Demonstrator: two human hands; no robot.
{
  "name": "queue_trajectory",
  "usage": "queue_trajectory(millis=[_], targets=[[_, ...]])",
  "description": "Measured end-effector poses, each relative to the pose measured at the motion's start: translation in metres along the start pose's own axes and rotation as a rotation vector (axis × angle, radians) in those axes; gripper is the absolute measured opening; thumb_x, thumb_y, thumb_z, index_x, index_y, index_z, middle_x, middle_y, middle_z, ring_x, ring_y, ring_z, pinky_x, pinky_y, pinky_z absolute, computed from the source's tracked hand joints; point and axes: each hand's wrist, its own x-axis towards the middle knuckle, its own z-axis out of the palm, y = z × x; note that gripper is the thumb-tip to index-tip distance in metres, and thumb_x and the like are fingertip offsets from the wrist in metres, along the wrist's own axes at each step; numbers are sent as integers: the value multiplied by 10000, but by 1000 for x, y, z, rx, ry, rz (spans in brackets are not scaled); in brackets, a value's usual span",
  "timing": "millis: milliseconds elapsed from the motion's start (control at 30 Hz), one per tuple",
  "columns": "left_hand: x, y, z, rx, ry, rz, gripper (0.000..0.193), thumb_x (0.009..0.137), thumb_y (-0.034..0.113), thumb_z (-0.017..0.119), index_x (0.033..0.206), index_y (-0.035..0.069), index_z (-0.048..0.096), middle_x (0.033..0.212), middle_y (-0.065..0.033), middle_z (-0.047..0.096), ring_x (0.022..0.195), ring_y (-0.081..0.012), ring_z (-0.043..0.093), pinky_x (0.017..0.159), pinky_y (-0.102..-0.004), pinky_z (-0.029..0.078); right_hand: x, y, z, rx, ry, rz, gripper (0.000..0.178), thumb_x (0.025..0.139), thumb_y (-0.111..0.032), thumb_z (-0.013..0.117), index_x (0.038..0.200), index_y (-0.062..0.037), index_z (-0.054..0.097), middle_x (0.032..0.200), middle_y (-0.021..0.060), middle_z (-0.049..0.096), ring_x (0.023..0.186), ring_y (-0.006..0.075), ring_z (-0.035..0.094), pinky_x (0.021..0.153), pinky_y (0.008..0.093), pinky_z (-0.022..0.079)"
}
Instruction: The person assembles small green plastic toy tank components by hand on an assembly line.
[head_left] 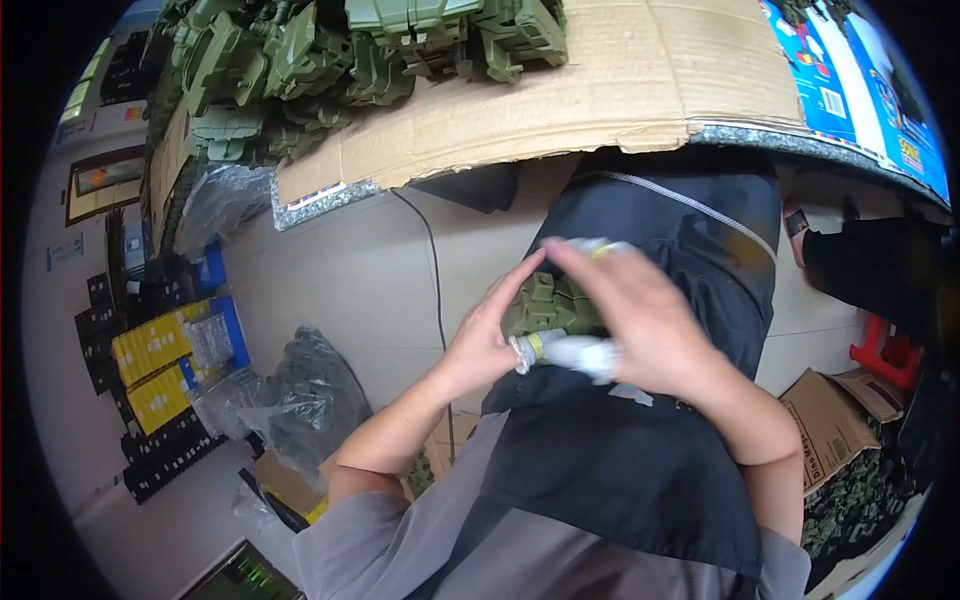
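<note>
Two grey sleeves (352, 535) — left hand (482, 338) and right hand (652, 325) around one green part (545, 314) — fingers (512, 286) curved, grip unclear.

A: "Grey short sleeves (350, 545) on show here, and a black apron front (620, 480) right over the top!"
B: "Dark cloth (660, 240) across the lap, too, and there it is, a pale, cord-like trim (690, 205) near the tabletop's (745, 138) edge!"
A: "And the hands (645, 315)?"
B: "White finger wraps (582, 357) on both, touches of yellow, the right one blurred!"
</note>
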Motion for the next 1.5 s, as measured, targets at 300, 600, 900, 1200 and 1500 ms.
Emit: queue_trajectory(millis=[300,600,900,1200,1500], targets=[[19,17,3,343,-65,254,679,672,84,642,1309,66,404,1192,-133,523,1054,-334,536,858,-357,447,4,49,0,445,-276,-5,763,683,-70,647,1376,-93,329,1195,202,516,1101,356,506,944,399,394],[56,26,-1,-69,-77,480,1093,689,309,767,1429,39,10,1453,-211,159,1350,-305,194,1088,-401,186,-20,43,-31,759,204,300,704,781,4,604,1400,-94,283,1369,83,413,1254,226,403,1011,351,347],[64,46,47,239,-175,624,519,802,254,644,1292,187,486,1300,-174,418,1115,-357,505,907,-359,430,-44,28,-82,118,77,-43,799,619,59,633,1355,-122,378,1113,148,491,1039,329,501,865,348,418],[59,62,-8,203,-164,555,1174,543,385,848,1421,45,147,1365,-230,330,1274,-349,339,1045,-408,283,-81,41,-87,410,348,119,710,677,-69,712,1326,-94,424,1194,128,451,1092,262,511,896,324,428],[83,135,-4,528,-37,1042,940,678,214,739,1431,115,185,1384,-242,224,1206,-398,402,936,-396,405,-106,35,-124,-18,740,40,523,706,-80,678,1203,-17,528,1197,147,488,1128,267,475,961,371,365]])
